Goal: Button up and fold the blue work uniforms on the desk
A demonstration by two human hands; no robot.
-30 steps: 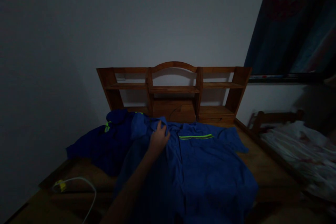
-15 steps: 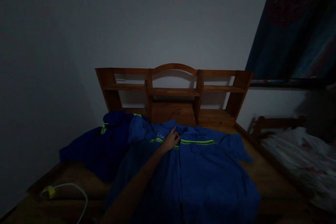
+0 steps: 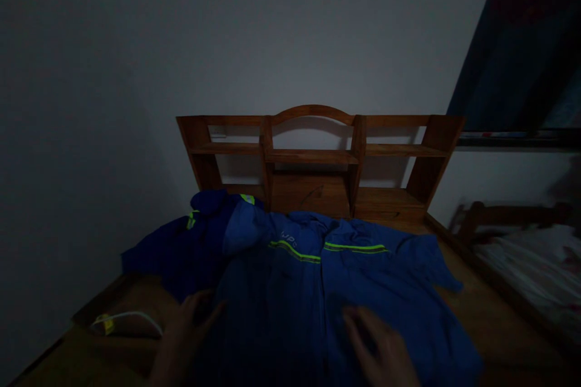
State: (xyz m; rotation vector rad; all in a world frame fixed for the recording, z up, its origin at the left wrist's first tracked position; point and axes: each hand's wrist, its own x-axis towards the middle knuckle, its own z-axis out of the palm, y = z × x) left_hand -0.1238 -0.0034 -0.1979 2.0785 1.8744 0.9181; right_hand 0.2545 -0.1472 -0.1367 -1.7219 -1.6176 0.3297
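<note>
At the lower left of the frame, a pale cable (image 3: 136, 314) arches over the wooden surface, with a yellow piece (image 3: 108, 324) at its end. Just beside the cable, the left hand (image 3: 190, 326) is blurred, its thumb and fingers spread apart with nothing visibly gripped; its wrist could snag the cable if it swept outward.

Above that hand lies a heaped dark blue garment (image 3: 177, 254) with bright yellow-green patches. The lighter blue shirt (image 3: 281, 302) fills the lower middle, spread front up, collar away from the viewer, with a yellow-green stripe across each chest side. Its left-of-frame sleeve (image 3: 245, 227) meets the dark garment, so a pull there might drag both pieces together, more so as dim light hides their edges.

Behind, a wooden shelf unit (image 3: 313, 157) stands against the wall. Lower right of centre, the right hand (image 3: 376, 338) is over the shirt, fingers bent; I cannot tell whether it pinches cloth. A tug from one side only could skew the front opening and bunch the fabric. Farther right come bare wooden surface (image 3: 492, 320) and pale bedding (image 3: 535, 260).
</note>
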